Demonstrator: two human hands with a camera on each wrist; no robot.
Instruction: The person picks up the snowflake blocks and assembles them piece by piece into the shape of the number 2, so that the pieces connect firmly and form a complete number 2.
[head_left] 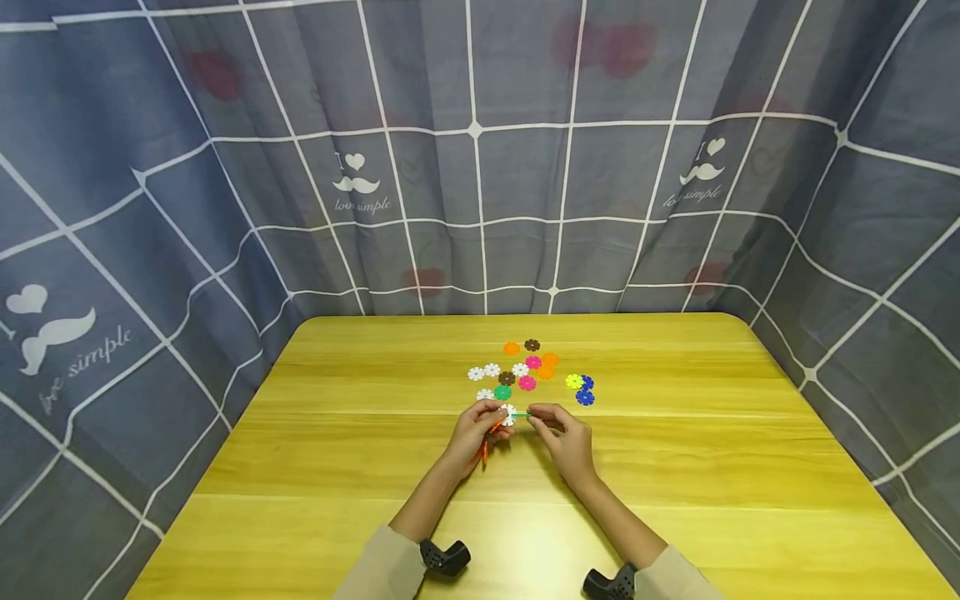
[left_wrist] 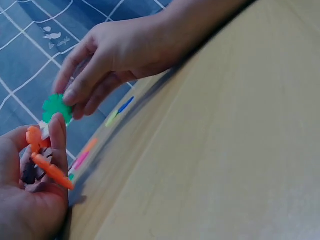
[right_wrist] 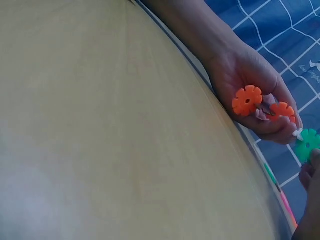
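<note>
My left hand (head_left: 469,435) holds a joined piece of flower-shaped interlocking discs. It includes a white disc (head_left: 510,414), an orange disc (right_wrist: 247,101), a second orange disc (right_wrist: 282,111) and a dark brown disc (left_wrist: 30,172) partly hidden by the fingers. Between thumb and fingertips, my right hand (head_left: 566,440) pinches a green disc (left_wrist: 56,108). The green disc stands edge-on to the head camera, its rim right at the white disc's edge. Both hands are close together above the front-middle of the table.
Loose discs lie on the wooden table (head_left: 337,433) just beyond the hands: several white ones (head_left: 476,374), a green one (head_left: 502,392), pink (head_left: 527,383), brown (head_left: 532,345) and orange (head_left: 512,348). Yellow (head_left: 573,381) and blue discs (head_left: 585,398) lie to the right. A grey checked curtain (head_left: 525,208) surrounds the table.
</note>
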